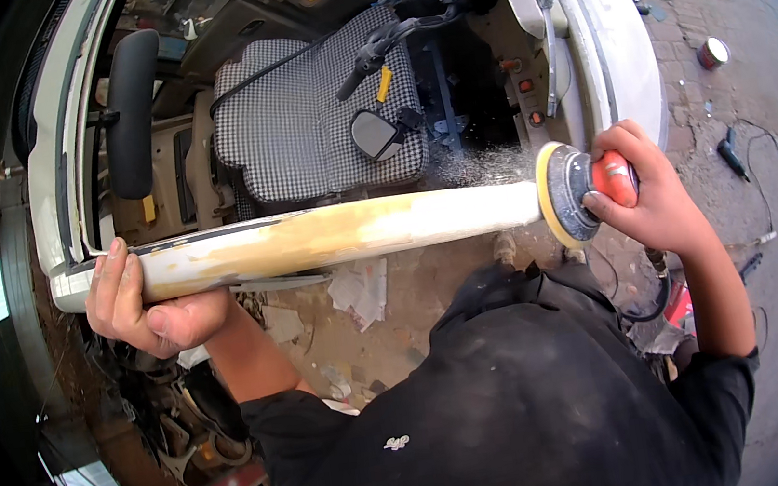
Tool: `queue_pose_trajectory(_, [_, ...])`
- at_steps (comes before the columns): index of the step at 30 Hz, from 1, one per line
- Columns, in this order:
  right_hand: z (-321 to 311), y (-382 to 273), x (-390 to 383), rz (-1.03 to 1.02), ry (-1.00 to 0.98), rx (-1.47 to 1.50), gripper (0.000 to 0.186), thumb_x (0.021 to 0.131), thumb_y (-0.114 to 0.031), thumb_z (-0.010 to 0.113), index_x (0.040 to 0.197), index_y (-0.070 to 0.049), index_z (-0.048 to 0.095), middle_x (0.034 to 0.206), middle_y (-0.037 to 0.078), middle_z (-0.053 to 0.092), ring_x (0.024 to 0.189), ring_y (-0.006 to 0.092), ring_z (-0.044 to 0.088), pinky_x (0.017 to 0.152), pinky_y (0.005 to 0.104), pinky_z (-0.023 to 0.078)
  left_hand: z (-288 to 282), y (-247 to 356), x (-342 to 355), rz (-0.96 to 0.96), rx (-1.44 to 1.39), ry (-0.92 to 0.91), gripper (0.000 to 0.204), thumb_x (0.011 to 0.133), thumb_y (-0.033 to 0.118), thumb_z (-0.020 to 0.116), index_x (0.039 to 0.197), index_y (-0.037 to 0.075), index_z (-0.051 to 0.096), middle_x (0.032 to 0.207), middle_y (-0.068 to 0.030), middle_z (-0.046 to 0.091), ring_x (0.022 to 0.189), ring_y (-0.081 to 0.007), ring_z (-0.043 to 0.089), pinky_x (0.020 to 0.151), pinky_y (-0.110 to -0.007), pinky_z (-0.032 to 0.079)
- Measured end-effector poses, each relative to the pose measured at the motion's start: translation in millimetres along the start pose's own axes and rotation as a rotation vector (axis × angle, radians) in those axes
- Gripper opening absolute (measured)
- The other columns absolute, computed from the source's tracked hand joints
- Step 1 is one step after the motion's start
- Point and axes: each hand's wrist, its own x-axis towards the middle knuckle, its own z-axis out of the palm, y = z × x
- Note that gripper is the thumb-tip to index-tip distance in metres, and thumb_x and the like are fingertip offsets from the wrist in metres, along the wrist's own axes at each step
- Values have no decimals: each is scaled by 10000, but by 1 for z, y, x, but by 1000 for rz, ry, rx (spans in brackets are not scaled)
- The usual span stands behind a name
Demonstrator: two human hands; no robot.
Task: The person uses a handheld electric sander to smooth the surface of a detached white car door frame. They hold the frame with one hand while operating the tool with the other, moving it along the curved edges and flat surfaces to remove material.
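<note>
A long white vehicle body panel (358, 227), patched with tan filler, runs across in front of me. My right hand (646, 187) grips the red top of a round air sander (570, 196), whose yellow-edged pad is tilted up on its side at the panel's right end. White dust sprays beside the pad; whether the pad's face touches the panel I cannot tell. At the panel's left end, my left hand (155, 315) is closed around the edge, fingers over the top and thumb below.
Beyond the panel lies a vehicle cab with a checkered seat (296, 118), a loose mirror (376, 135) and a black side mirror (135, 116). A dark hose (654, 306) hangs below the sander. On the ground at right are a can (714, 53) and a corded tool (733, 159).
</note>
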Motion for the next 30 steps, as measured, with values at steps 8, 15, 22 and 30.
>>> queue_pose_trajectory(8, [6,-70,55,-413,-47,158,271,844,-160,761,1074,-62,658,1028,188,584,884,399,669,807,463,574,-9,12,2,-89,26,-123,461,1008,306,329,897,-13,641,978,-176,734,968,-285,647,940,-440,535])
queue_pose_trajectory(15, [-2,-39,41,-375,-80,141,306,819,-130,790,1080,-62,647,1034,168,581,925,391,664,831,460,574,-14,14,5,-60,69,-198,482,1039,283,286,911,-28,632,1011,-195,709,986,-298,657,941,-428,550])
queue_pose_trajectory(22, [-4,-10,84,-377,-254,234,410,787,-167,838,1126,-64,633,1034,121,592,974,335,637,890,413,535,-13,14,3,-85,44,-190,462,1015,276,305,926,-39,630,1008,-198,706,990,-304,651,943,-433,547])
queue_pose_trajectory(30, [1,-27,142,-530,-557,392,405,826,-223,836,1117,-42,620,1033,122,631,980,275,641,889,401,533,-14,11,4,-60,28,-209,446,994,278,310,935,-38,619,1031,-201,698,992,-305,655,938,-428,557])
